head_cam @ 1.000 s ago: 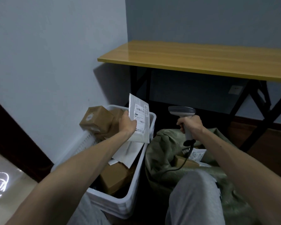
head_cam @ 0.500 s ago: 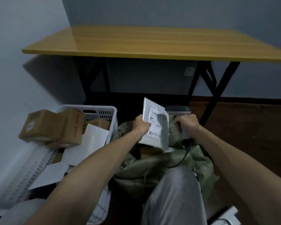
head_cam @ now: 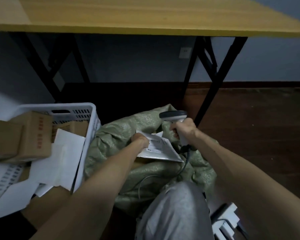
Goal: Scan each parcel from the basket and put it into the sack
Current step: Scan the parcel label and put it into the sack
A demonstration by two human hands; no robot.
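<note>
A flat white parcel (head_cam: 160, 149) was pinched at its edge by the left grip (head_cam: 140, 140) and held, label up, just over the mouth of the green sack (head_cam: 118, 135), not yet released. The scanner (head_cam: 173, 116) was clasped by the right grip (head_cam: 184, 129), fingers curled round its handle. Cardboard boxes (head_cam: 33, 134) and white mailers (head_cam: 62, 160) were piled in the basket (head_cam: 59, 106), so most of the work was judged left.

In your left hand (head_cam: 140, 140) the white parcel (head_cam: 163, 153) carries a printed shipping label (head_cam: 156, 144); its dark lines are too blurred to read; on the cardboard box (head_cam: 39, 135) in the basket (head_cam: 59, 106), two rows of red characters run down one face; these too are illegible.
</note>
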